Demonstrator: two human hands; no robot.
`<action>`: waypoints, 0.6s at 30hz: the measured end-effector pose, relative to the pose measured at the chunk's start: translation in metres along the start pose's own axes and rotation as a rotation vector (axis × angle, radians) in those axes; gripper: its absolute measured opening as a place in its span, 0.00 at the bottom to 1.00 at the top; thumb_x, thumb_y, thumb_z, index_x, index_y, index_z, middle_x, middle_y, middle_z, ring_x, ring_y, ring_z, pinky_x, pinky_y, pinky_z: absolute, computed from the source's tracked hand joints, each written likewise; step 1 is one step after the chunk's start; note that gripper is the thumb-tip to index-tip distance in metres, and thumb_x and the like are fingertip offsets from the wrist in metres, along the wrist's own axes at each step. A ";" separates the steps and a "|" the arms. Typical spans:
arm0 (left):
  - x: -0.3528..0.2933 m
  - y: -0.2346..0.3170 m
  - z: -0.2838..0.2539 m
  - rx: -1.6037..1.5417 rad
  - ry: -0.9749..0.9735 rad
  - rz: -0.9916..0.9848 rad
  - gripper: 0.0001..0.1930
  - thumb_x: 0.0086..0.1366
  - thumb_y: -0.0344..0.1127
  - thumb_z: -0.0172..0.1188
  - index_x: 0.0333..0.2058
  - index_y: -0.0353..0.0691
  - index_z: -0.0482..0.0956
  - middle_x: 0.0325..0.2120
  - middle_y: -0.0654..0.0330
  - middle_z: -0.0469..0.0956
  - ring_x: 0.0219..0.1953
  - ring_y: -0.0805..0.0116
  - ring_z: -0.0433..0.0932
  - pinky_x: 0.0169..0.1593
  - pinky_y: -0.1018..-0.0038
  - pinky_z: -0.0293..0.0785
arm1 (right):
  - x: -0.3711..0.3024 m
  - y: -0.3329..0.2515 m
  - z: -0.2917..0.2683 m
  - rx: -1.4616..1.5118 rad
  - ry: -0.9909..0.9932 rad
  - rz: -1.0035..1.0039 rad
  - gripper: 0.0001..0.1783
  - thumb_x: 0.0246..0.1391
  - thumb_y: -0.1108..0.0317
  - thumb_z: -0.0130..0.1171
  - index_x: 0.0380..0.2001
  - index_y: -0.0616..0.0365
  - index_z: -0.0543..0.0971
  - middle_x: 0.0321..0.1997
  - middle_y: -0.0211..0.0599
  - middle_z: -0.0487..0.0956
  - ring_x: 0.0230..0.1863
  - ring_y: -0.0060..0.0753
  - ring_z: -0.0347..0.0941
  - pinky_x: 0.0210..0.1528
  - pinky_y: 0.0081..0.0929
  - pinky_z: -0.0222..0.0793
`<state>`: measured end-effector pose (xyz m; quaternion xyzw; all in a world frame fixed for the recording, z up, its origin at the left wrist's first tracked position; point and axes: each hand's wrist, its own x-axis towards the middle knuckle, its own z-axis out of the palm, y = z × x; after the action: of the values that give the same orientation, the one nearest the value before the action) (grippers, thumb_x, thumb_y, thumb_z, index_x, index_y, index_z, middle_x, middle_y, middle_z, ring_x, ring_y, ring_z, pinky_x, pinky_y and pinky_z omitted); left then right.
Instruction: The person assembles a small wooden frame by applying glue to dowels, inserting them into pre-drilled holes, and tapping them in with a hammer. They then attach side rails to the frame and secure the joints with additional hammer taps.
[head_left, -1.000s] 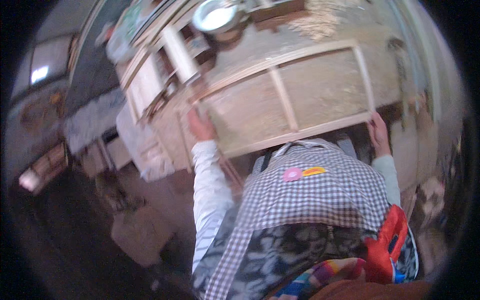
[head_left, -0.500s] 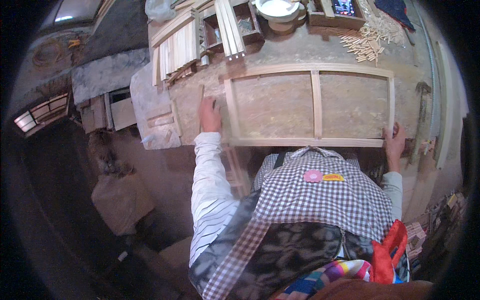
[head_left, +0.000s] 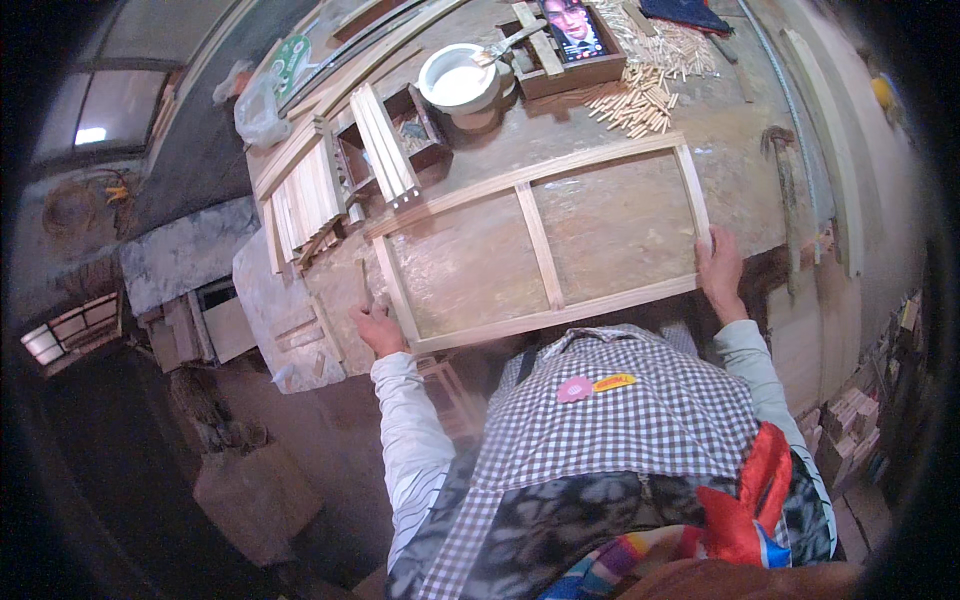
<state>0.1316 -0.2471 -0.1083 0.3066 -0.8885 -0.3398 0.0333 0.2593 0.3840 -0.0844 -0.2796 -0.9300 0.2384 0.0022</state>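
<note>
A light wooden frame [head_left: 540, 245] with one crossbar lies slanted across the workbench, along its near edge. My right hand [head_left: 720, 268] is closed on the frame's short right rail, just above the near corner. Outside the frame's near left corner, my left hand [head_left: 380, 330] has its fingers curled. A short thin wooden strip [head_left: 363, 280] stretches away from those fingers. Whether they grip it or only lie against it, I cannot tell; a small dark spot shows at the fingers too.
Beyond the frame are a white bowl [head_left: 462, 80] of white paste with a brush [head_left: 505, 45], a wooden box [head_left: 575, 78] bearing a phone, and a heap of small dowels [head_left: 640, 105]. Stacked wood strips [head_left: 305, 205] lie far left. A hammer-like tool [head_left: 780, 190] lies right.
The view has turned, so bench and frame now slant up to the right. My right hand has shifted from the near corner onto the right rail; my left hand has come nearer the left corner.
</note>
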 end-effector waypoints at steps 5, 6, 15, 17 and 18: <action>-0.012 0.039 0.002 0.189 -0.060 0.409 0.20 0.62 0.25 0.62 0.54 0.32 0.75 0.43 0.47 0.79 0.46 0.50 0.78 0.50 0.61 0.74 | -0.023 0.007 -0.007 0.002 0.042 0.016 0.17 0.60 0.68 0.60 0.51 0.60 0.77 0.46 0.52 0.76 0.49 0.59 0.75 0.52 0.48 0.71; -0.016 0.050 0.006 0.255 -0.142 0.530 0.22 0.61 0.25 0.62 0.55 0.33 0.76 0.44 0.47 0.79 0.47 0.50 0.78 0.51 0.61 0.74 | -0.024 0.009 -0.007 0.002 0.042 -0.025 0.17 0.60 0.68 0.60 0.52 0.60 0.77 0.46 0.52 0.76 0.49 0.58 0.75 0.52 0.47 0.71; -0.012 0.123 0.073 0.353 -0.264 0.932 0.20 0.60 0.24 0.61 0.52 0.39 0.80 0.52 0.51 0.78 0.53 0.46 0.77 0.54 0.59 0.77 | -0.023 0.018 -0.012 0.043 -0.028 0.024 0.17 0.63 0.67 0.59 0.54 0.59 0.78 0.46 0.51 0.76 0.48 0.55 0.75 0.51 0.45 0.72; -0.007 0.119 0.069 0.342 -0.282 0.981 0.21 0.60 0.24 0.60 0.53 0.39 0.79 0.54 0.51 0.78 0.54 0.47 0.78 0.53 0.58 0.77 | -0.025 0.022 -0.014 0.062 -0.027 0.004 0.18 0.63 0.68 0.58 0.55 0.59 0.78 0.48 0.52 0.77 0.49 0.56 0.75 0.53 0.45 0.71; -0.007 0.116 0.068 0.345 -0.309 0.986 0.20 0.60 0.25 0.61 0.52 0.40 0.79 0.53 0.51 0.78 0.53 0.47 0.78 0.53 0.59 0.77 | -0.025 0.024 -0.014 0.014 -0.016 0.017 0.19 0.63 0.69 0.58 0.56 0.59 0.78 0.49 0.52 0.77 0.49 0.56 0.75 0.53 0.46 0.71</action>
<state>0.0588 -0.1365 -0.0869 -0.1991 -0.9643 -0.1744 0.0069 0.2947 0.3944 -0.0793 -0.2856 -0.9259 0.2471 -0.0052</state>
